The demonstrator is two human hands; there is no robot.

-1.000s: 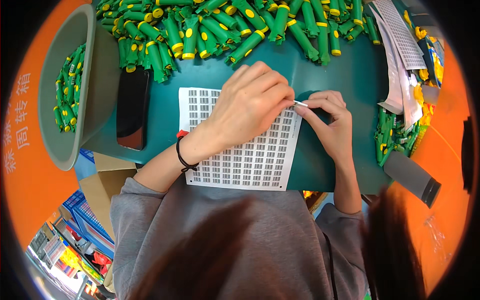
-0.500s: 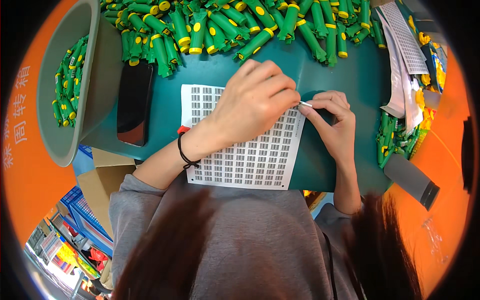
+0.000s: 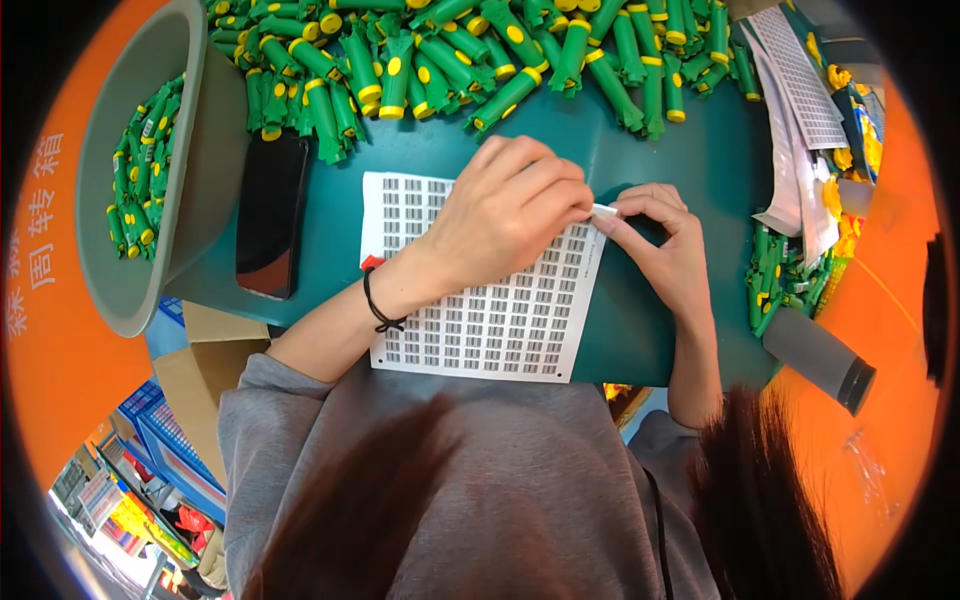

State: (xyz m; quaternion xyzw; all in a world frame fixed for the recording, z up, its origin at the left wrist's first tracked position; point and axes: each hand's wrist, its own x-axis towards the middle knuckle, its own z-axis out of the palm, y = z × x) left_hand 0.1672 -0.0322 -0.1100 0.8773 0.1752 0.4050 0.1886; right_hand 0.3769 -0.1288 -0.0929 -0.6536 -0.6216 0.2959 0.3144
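A white sheet of small barcode stickers (image 3: 500,320) lies on the green table (image 3: 670,150) in front of me. My left hand (image 3: 510,215) rests on the sheet's upper right part, fingers curled toward the edge. My right hand (image 3: 660,240) is just right of the sheet. Both hands pinch one small white sticker (image 3: 604,211) between their fingertips at the sheet's top right corner. A black band circles my left wrist (image 3: 378,305).
Many green and yellow tube-shaped toys (image 3: 480,60) are piled along the far side of the table. A grey bin (image 3: 150,180) with more of them sits at left, a black phone (image 3: 270,215) beside it. Sticker sheets (image 3: 800,90) and a grey cylinder (image 3: 815,355) lie at right.
The view has shifted slightly. Both hands stay at the sheet's top right corner, still working the small sticker between the fingertips.
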